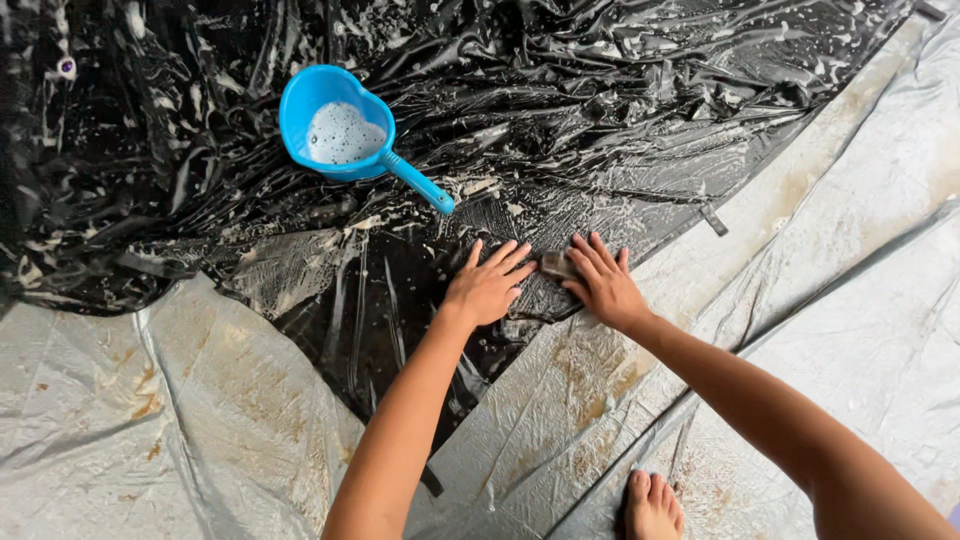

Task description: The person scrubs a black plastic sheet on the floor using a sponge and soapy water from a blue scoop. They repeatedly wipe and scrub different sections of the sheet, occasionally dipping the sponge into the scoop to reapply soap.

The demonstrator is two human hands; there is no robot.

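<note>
A wet, soapy black plastic sheet (560, 110) lies crumpled across the ground. My left hand (488, 283) rests flat on it with the fingers spread and holds nothing. Beside it, my right hand (600, 280) presses a small dark scrubbing pad (556, 265) against the sheet, and only the pad's left end shows from under the fingers. A blue heart-shaped scoop (337, 125) with a handle sits on the sheet up and to the left of my hands, with foamy water inside.
Grey tarpaulin (200, 400) with rusty brown stains spreads under and around the black sheet, left and right. My bare foot (652, 506) stands on the grey tarpaulin at the bottom edge. A small strap tab (713, 220) lies at the black sheet's border.
</note>
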